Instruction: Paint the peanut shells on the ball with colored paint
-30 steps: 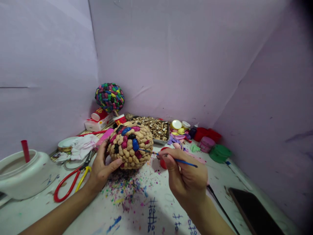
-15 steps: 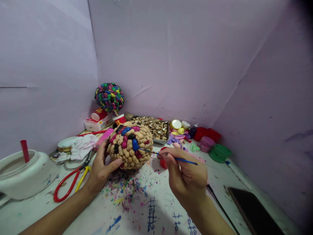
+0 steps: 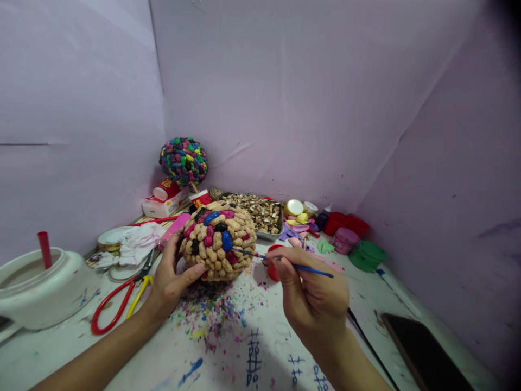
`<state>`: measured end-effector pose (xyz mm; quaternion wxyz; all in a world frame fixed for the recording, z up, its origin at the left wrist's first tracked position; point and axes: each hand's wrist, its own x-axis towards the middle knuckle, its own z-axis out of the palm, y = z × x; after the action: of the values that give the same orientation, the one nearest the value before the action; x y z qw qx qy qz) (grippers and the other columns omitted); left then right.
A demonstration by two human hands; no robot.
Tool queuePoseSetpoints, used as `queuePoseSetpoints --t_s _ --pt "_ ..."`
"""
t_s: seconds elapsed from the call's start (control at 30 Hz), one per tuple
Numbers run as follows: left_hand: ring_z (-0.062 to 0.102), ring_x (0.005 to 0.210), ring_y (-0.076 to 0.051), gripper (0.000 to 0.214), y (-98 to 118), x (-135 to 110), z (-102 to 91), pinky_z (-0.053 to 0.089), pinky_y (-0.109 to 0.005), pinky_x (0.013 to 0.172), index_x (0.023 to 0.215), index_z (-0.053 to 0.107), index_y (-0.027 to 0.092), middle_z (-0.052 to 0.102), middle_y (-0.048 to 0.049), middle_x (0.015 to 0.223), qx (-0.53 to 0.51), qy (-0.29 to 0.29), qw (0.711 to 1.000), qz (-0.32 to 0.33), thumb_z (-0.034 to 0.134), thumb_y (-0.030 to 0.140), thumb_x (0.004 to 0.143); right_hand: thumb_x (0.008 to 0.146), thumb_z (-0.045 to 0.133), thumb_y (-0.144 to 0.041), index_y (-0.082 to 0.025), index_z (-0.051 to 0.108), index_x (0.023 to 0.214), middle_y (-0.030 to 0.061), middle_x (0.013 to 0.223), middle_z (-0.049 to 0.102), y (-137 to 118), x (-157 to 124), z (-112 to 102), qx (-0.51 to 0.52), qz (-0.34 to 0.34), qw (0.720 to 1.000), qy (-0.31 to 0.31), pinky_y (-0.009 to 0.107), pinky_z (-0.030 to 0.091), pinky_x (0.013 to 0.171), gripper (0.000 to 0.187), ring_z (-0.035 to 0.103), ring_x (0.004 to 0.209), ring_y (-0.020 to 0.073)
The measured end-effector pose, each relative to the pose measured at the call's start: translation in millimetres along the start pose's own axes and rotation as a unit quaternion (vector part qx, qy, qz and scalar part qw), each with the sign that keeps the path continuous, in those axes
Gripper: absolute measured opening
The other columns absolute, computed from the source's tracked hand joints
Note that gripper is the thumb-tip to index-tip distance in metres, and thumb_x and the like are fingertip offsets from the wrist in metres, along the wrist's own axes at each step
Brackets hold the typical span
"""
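A ball covered in peanuts (image 3: 217, 255) stands in the middle of the table, mostly bare shell, with some peanuts painted blue, black and magenta. My left hand (image 3: 173, 285) wraps round its left side, thumb across the front and fingers behind, partly hidden. In my right hand (image 3: 311, 282) a thin blue paintbrush (image 3: 311, 269) is pinched between thumb and fingers. The brush tip meets the ball beside a shiny blue peanut (image 3: 227, 240). Behind the right fingers a small red pot (image 3: 273, 273) is partly covered.
A finished-looking multicoloured ball (image 3: 184, 161) stands at the back. Around lie a metal tray of shells (image 3: 271, 235), red-and-yellow-handled scissors (image 3: 116, 312), a white pot (image 3: 49, 298), a green tub (image 3: 367, 256), a dark phone (image 3: 423, 353) and a black stick (image 3: 370, 345). Paint flecks (image 3: 215, 320) dot the table.
The whole view has shifted slightly, moving things a little to the right. Both hands keep their holds, and the brush tip stays by the same blue peanut.
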<state>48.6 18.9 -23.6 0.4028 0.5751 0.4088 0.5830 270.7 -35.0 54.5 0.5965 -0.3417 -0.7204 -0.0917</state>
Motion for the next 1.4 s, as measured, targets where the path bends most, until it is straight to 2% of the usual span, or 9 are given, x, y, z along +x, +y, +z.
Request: queuePoseSetpoints --t_s 0.47,0.67,0.83,1.0,1.17,1.3,1.4 --pt "0.043 0.136 -0.035 0.087 -4.3 1.5 -1.2 0.039 -0.048 0.11 0.145 0.032 0.019 0.043 -0.0158 0.15 0.016 0.003 1.0 -0.002 0.076 0.042 0.074 0.09 0.054 -0.011 -0.012 0.067 0.082 0.004 0.068 0.072 1.8 -1.7 0.2 -0.018 0.004 1.0 -0.007 0.017 0.053 0.059 0.016 0.068 0.061 0.0095" --pt "0.045 0.134 -0.038 0.096 -5.5 -1.5 -0.3 0.036 -0.051 0.111 0.145 0.033 0.014 0.046 -0.0195 0.146 0.107 0.042 0.993 0.007 0.076 0.052 0.069 0.091 0.053 -0.011 -0.017 0.065 0.083 0.0012 0.069 0.072 2.2 -1.9 -3.1 -0.043 -0.007 0.999 -0.015 0.015 0.052 0.056 0.015 0.07 0.06 0.0096" --pt "0.044 0.133 -0.041 0.102 -8.1 -3.2 1.9 0.034 -0.056 0.111 0.143 0.036 0.008 0.048 -0.0242 0.143 0.181 0.065 0.981 0.011 0.072 0.063 0.065 0.091 0.057 -0.015 -0.02 0.067 0.086 -0.0005 0.074 0.073 4.6 -7.5 -9.2 -0.102 -0.015 0.995 0.009 0.018 0.055 0.07 0.012 0.071 0.065 0.0099" --pt "0.043 0.135 -0.038 0.095 -17.5 -5.0 0.0 0.033 -0.055 0.111 0.144 0.036 0.011 0.046 -0.0221 0.146 0.207 0.072 0.973 0.074 0.069 0.062 0.07 0.091 0.058 -0.015 -0.018 0.069 0.087 0.0 0.075 0.074 5.4 -11.1 -6.3 -0.112 -0.035 0.993 -0.004 0.015 0.054 0.065 0.011 0.07 0.063 0.009" --pt "0.04 0.136 -0.04 0.094 -15.5 -7.4 -0.4 0.033 -0.059 0.11 0.145 0.034 0.011 0.043 -0.0238 0.147 0.221 0.063 0.971 0.067 0.069 0.06 0.072 0.088 0.062 -0.014 -0.018 0.07 0.085 0.0002 0.072 0.075 3.0 -10.5 -4.1 -0.122 -0.057 0.991 0.021 0.018 0.055 0.065 0.01 0.07 0.061 0.0111" --pt "0.038 0.137 -0.04 0.093 -9.3 -8.3 0.7 0.031 -0.059 0.111 0.144 0.033 0.011 0.042 -0.0243 0.148 0.216 0.058 0.973 0.062 0.069 0.058 0.072 0.088 0.06 -0.013 -0.018 0.07 0.088 0.0021 0.076 0.076 2.6 -10.5 -5.0 -0.1 -0.042 0.994 -0.002 0.02 0.056 0.065 0.011 0.073 0.065 0.0139" --pt "0.038 0.137 -0.041 0.091 -9.6 -8.8 0.8 0.031 -0.059 0.111 0.143 0.035 0.013 0.042 -0.0231 0.148 0.215 0.059 0.973 0.059 0.07 0.057 0.071 0.087 0.06 -0.011 -0.018 0.069 0.09 0.0028 0.077 0.076 3.8 -11.3 -5.6 -0.105 -0.078 0.991 -0.03 0.02 0.056 0.065 0.011 0.073 0.065 0.0141"
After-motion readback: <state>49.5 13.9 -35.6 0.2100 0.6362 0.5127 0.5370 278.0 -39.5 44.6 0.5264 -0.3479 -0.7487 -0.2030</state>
